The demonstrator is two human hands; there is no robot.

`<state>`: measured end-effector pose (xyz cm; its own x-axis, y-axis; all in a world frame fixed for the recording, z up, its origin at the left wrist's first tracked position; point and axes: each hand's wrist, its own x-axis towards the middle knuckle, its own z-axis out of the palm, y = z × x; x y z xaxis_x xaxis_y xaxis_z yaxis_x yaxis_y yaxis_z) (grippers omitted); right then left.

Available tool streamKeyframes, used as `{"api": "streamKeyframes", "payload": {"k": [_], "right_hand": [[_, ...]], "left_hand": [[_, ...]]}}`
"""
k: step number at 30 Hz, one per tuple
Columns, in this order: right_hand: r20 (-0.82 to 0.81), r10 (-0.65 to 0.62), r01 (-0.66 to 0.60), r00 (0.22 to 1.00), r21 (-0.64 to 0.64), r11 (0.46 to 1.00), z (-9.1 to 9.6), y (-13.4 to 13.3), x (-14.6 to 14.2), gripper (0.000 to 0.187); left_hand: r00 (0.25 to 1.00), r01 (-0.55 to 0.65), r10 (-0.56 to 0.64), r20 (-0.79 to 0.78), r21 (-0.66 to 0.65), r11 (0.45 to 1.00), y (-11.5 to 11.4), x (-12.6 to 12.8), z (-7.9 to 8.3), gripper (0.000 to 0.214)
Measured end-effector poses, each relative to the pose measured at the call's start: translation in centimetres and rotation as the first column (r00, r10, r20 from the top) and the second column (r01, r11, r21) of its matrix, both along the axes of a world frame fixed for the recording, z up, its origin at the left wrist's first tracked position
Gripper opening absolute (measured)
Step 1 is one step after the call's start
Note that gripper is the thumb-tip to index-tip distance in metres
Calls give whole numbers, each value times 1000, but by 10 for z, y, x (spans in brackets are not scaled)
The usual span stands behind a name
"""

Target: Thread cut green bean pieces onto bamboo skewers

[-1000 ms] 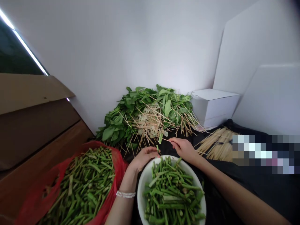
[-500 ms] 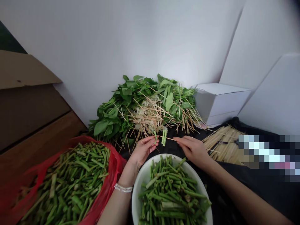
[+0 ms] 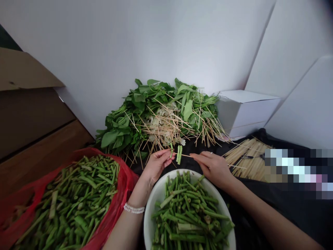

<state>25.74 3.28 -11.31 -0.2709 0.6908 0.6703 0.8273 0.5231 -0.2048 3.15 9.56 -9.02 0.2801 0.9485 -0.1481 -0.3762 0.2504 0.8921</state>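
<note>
Head cam: skewer (image 3: 186,155) L tip unclear

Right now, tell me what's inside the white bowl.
The white bowl holds a heap of cut green stalks lying at many angles, some with ends showing. They hide the bowl's bottom and whatever lies beneath the top layer; its near edge is out of frame.

A wooden skewer (image 3: 186,155), nearly level, carries 2 near-upright green stem pieces (image 3: 180,155); 1 slimmer stem piece (image 3: 171,150) stands at its left end.
</note>
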Motion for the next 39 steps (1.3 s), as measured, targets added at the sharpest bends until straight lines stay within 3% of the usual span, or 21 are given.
{"api": "streamKeyframes", "payload": {"k": [13, 26, 39], "right_hand": [[-14, -66, 66, 998, 35, 997, 3, -2, -1, 33], [-13, -68, 68, 998, -3, 998, 0, -4, -6, 34], [40, -83, 83, 996, -11, 996, -2, -5, -7, 35]], "left_hand": [[998, 28, -23, -57, 87, 996, -3, 2, 4, 36], [997, -40, 44, -58, 64, 997, 2, -1, -3, 32], [992, -29, 39, -123, 82, 996, 1, 0, -1, 33]]}}
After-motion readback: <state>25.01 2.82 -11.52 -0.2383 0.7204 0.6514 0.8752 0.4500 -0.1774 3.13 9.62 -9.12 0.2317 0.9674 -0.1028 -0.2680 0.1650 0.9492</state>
